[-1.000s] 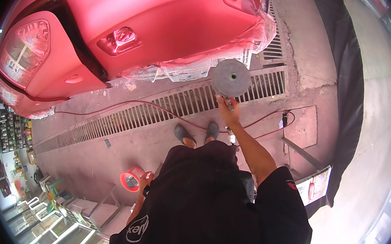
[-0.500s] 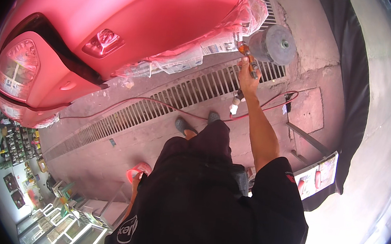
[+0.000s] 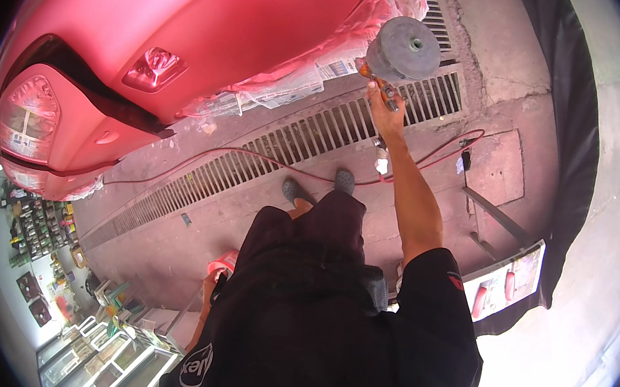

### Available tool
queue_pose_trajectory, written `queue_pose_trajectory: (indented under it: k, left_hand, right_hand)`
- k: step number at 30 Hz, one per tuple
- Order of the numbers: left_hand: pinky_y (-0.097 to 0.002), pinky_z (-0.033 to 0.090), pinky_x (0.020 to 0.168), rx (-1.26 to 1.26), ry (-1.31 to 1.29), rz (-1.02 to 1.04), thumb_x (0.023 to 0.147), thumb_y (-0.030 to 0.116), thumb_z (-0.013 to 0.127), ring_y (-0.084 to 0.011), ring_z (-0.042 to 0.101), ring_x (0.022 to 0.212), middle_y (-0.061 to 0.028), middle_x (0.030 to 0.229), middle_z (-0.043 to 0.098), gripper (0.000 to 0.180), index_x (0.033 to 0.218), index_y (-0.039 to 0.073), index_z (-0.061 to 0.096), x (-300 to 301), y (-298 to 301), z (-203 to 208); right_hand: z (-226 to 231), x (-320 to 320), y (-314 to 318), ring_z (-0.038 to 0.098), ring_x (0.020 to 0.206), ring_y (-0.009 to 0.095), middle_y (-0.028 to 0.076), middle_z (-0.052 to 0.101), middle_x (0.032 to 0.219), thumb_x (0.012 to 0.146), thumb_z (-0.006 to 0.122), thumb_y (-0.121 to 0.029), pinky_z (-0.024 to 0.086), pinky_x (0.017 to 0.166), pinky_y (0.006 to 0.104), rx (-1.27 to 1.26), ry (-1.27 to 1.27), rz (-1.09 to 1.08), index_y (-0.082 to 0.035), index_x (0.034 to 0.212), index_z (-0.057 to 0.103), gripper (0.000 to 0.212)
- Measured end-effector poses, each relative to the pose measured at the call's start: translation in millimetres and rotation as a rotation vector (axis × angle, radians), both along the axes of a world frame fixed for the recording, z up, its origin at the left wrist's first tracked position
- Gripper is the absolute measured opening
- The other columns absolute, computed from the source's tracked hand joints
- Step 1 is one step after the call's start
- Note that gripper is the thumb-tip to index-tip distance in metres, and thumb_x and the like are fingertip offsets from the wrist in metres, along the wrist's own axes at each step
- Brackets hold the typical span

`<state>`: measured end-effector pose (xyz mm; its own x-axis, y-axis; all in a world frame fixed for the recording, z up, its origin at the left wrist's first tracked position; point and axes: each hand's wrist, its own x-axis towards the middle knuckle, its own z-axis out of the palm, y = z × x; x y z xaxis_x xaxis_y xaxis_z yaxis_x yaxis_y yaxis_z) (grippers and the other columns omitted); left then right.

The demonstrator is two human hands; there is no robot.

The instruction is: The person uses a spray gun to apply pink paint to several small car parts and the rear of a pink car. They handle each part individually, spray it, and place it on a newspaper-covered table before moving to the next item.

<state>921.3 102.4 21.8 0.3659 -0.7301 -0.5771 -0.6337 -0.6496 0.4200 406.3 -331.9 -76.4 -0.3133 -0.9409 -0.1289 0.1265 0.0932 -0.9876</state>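
My right hand point(image 3: 386, 113) is wrapped round the handle of a spray gun point(image 3: 381, 86) with orange parts, held out ahead of me. A round grey cup point(image 3: 406, 50) sits on the gun, and a hose fitting point(image 3: 381, 163) hangs below the hand. Ahead and to the left is a car body point(image 3: 229, 29) coated red-pink, its lower edge masked with newspaper and plastic point(image 3: 279, 92). Low at my left side, my left hand point(image 3: 211, 285) is closed on a round red object point(image 3: 223, 261); its kind I cannot make out, as my body and clothing partly hide it.
A red hose point(image 3: 283, 161) winds across the floor past my feet. Under the gun runs a slotted floor drain point(image 3: 308, 137). A metal bar point(image 3: 498, 215) and a panel with pictures point(image 3: 506, 283) stand at right, beside a black curtain point(image 3: 574, 159). Frames point(image 3: 96, 359) lie at lower left.
My right hand and the spray gun have moved left and slightly up along the car's masked edge. The left hand still grips the red object. My view has shifted a little.
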Motion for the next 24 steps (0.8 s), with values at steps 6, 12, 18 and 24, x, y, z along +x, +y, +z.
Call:
queue_pose_trajectory:
  k: [6,12,18,24]
  left_hand:
    - [-0.0361,0.051,0.065,0.013,-0.094,-0.007,0.099,0.036,0.071,-0.0151,0.065,0.070,-0.0111,0.074,0.069,0.035,0.115,0.005,0.074,-10,3,4]
    - [-0.0392,0.051,0.065,0.030,-0.114,0.012,0.098,0.040,0.070,-0.0187,0.068,0.071,-0.0135,0.073,0.068,0.034,0.114,0.010,0.074,-14,8,-4]
    - [-0.0398,0.052,0.070,0.050,-0.110,-0.013,0.098,0.040,0.070,-0.0222,0.070,0.077,-0.0148,0.080,0.071,0.035,0.114,0.009,0.074,-7,13,-12]
    - [-0.0401,0.052,0.073,0.094,-0.132,-0.023,0.097,0.040,0.070,-0.0250,0.072,0.082,-0.0155,0.084,0.072,0.036,0.115,0.009,0.073,-3,2,-5]
  right_hand:
    - [1,-13,-8,0.053,0.077,0.004,-0.006,0.063,0.084,0.098,0.077,-0.030,0.045,0.069,0.0244,-0.027,-0.064,-0.004,-0.003,0.109,0.075,0.029]
    - [-14,-26,-17,0.055,0.074,0.004,-0.003,0.068,0.084,0.099,0.074,-0.037,0.045,0.068,0.0234,-0.019,0.042,-0.061,-0.001,0.111,0.074,0.038]
    - [11,-37,-25,0.052,0.064,0.004,0.000,0.069,0.084,0.099,0.072,-0.044,0.043,0.058,0.0246,0.039,-0.077,0.029,-0.001,0.113,0.073,0.045]
    - [-14,-55,-49,0.046,0.057,0.003,-0.003,0.061,0.075,0.101,0.069,-0.045,0.036,0.052,0.0241,-0.037,-0.131,0.011,-0.004,0.106,0.073,0.041]
